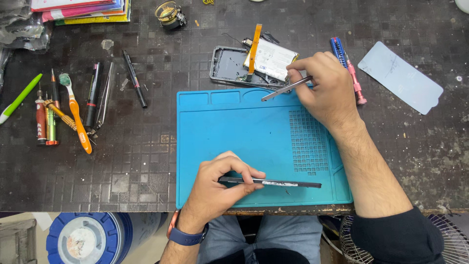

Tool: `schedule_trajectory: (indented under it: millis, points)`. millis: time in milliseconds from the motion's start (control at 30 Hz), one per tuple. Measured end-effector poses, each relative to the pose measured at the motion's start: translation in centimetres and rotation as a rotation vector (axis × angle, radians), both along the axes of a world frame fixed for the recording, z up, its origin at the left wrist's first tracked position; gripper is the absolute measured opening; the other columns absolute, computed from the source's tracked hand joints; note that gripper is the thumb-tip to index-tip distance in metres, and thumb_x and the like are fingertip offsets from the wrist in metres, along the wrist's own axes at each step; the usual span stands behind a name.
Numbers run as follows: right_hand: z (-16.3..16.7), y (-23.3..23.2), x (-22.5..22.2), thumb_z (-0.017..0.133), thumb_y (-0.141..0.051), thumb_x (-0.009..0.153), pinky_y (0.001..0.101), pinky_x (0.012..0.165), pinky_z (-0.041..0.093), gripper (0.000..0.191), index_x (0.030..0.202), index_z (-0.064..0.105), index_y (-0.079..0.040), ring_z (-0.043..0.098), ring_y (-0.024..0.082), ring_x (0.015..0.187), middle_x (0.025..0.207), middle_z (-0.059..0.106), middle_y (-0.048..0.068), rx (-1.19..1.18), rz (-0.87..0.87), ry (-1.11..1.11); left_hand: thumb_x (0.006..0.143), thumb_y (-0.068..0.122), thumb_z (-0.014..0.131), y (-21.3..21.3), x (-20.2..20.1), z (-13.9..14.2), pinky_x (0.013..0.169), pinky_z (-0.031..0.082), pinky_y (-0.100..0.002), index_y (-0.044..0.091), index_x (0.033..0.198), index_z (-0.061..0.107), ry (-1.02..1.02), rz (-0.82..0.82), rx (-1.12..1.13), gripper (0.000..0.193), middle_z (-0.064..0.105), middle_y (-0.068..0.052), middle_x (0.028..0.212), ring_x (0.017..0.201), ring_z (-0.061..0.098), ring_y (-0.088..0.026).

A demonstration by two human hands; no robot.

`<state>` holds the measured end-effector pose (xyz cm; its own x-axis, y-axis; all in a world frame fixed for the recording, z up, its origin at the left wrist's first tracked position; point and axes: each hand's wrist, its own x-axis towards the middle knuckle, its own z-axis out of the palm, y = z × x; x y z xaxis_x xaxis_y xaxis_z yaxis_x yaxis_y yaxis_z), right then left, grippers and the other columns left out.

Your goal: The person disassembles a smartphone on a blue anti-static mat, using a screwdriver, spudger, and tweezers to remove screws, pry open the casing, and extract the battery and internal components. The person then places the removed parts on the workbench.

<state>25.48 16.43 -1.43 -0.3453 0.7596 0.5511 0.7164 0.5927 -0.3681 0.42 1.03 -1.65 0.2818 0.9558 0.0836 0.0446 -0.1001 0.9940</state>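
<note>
Dark and scuffed, the workbench [146,166] is covered in tiny squares. At nine o'clock lies a row of tools: a green pen [19,98], small screwdrivers [45,120], an orange toothbrush [76,115] and black pens [93,93]. At eleven o'clock sits a stack of bright books [80,10].

In the middle is a blue mat [244,132]. At six o'clock on it, the left hand [215,188] is curled shut around a thin black phone panel [271,183]. It holds the panel up on its edge, thumb on one side and fingers on the other, low over the mat's near edge. A dark watch [188,238] is on that wrist.

At twelve o'clock, just past the mat, lies the open phone shell [229,66] with its white battery [271,59] and an orange strip [254,49] showing — the phone is already taken apart, and the parts inside are still in place.

At one o'clock the right hand [322,85] pinches metal tweezers [286,88], tips pointing at the shell's near edge. Beside it lie a blue and pink screwdriver [348,71] and, at two o'clock, a pale blue sheet [400,77].
</note>
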Motion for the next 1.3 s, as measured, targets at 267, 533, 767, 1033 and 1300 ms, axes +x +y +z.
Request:
schedule_trajectory:
  millis: [267,533,767,1033,1300]
  points:
    - [0.4,-0.4,0.1,0.075,-0.007,0.102,0.0276,0.058,0.046,0.004,0.103,0.074,-0.004,0.057,0.015,0.076,0.087,0.064,0.004,-0.02,-0.027,0.028,0.082,0.011,0.085,0.2,0.2,0.2,0.086,0.06,-0.028,0.006,0.113,0.056,0.055,0.087,-0.038,0.042,0.083,-0.009,0.102,0.093,0.078,-0.014]
    - [0.5,-0.9,0.2,0.072,-0.006,0.105,0.0234,0.058,0.052,0.005,0.103,0.071,-0.002,0.063,0.012,0.079,0.093,0.063,0.007,-0.054,-0.023,0.101,0.103,0.013,0.058,-0.3,0.0,-0.6,0.098,0.057,-0.034,0.0,0.138,0.038,-0.23,0.148,-0.122,0.043,0.076,-0.019,0.121,0.113,0.072,-0.021]
    - [0.5,-0.9,0.7,0.07,-0.005,0.107,0.0232,0.056,0.053,0.007,0.101,0.071,-0.002,0.064,0.014,0.081,0.092,0.064,0.007,-0.041,-0.05,0.115,0.111,0.033,0.046,-0.2,-0.2,-1.1,0.118,0.045,-0.043,-0.002,0.142,0.037,-0.309,0.137,-0.035,0.047,0.061,-0.027,0.145,0.139,0.058,-0.032]
    - [0.5,-1.1,0.9,0.068,-0.006,0.109,0.0236,0.059,0.054,0.009,0.101,0.07,-0.002,0.065,0.015,0.085,0.093,0.065,0.007,-0.028,-0.06,0.136,0.106,0.045,0.055,0.0,0.0,-0.3,0.124,0.041,-0.044,0.0,0.144,0.039,-0.292,0.118,-0.027,0.061,0.057,-0.025,0.152,0.145,0.055,-0.033]
    - [0.5,-1.1,0.8,0.068,-0.007,0.108,0.0248,0.058,0.053,0.011,0.099,0.069,-0.002,0.063,0.014,0.08,0.09,0.063,0.007,-0.054,-0.068,0.146,0.054,0.017,0.095,0.1,1.2,1.9,0.111,0.04,-0.048,0.011,0.129,0.059,0.393,0.077,0.266,0.083,0.039,-0.02,0.153,0.138,0.04,-0.041]
